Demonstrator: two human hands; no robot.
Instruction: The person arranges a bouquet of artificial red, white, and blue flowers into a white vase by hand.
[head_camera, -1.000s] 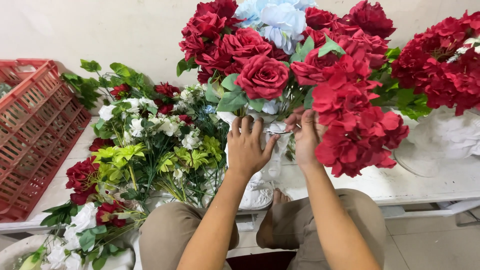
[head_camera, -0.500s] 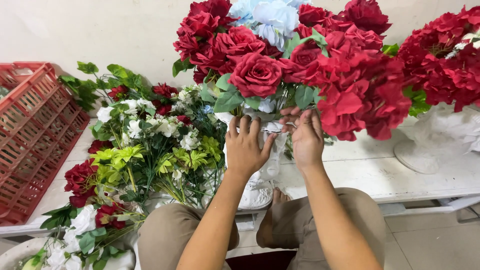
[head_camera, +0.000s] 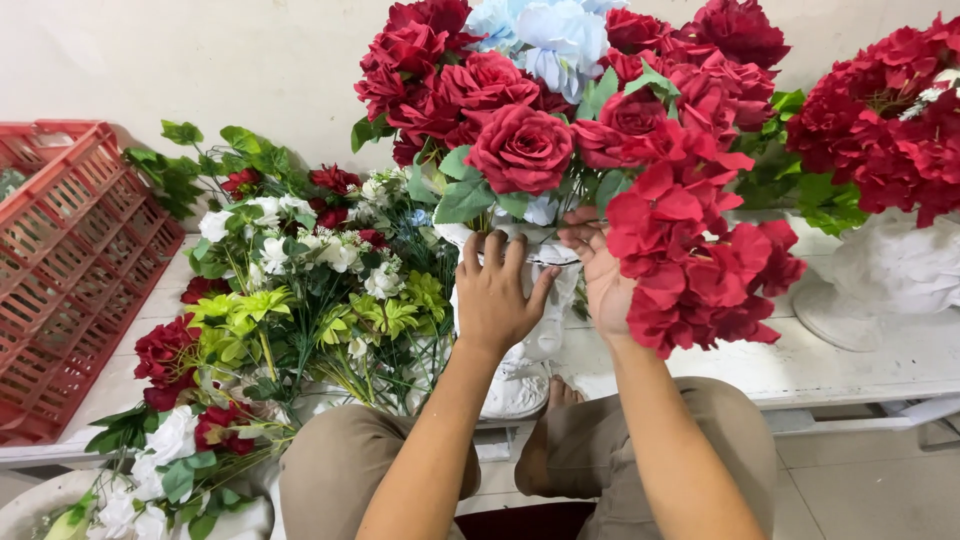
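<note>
While one white vase (head_camera: 530, 360) stands on the tabletop (head_camera: 850, 365), it is gripped by both hands: left hand (head_camera: 497, 300) and right hand (head_camera: 600, 280) at its neck, under red roses (head_camera: 520, 150). One red crate (head_camera: 60, 260) sits far left.

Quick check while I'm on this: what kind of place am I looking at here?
Probably a flower-arranging workbench. Both hands, left hand and right hand, are at a white vase of red roses; loose flower stems and a red plastic crate sit on the white table.
</note>
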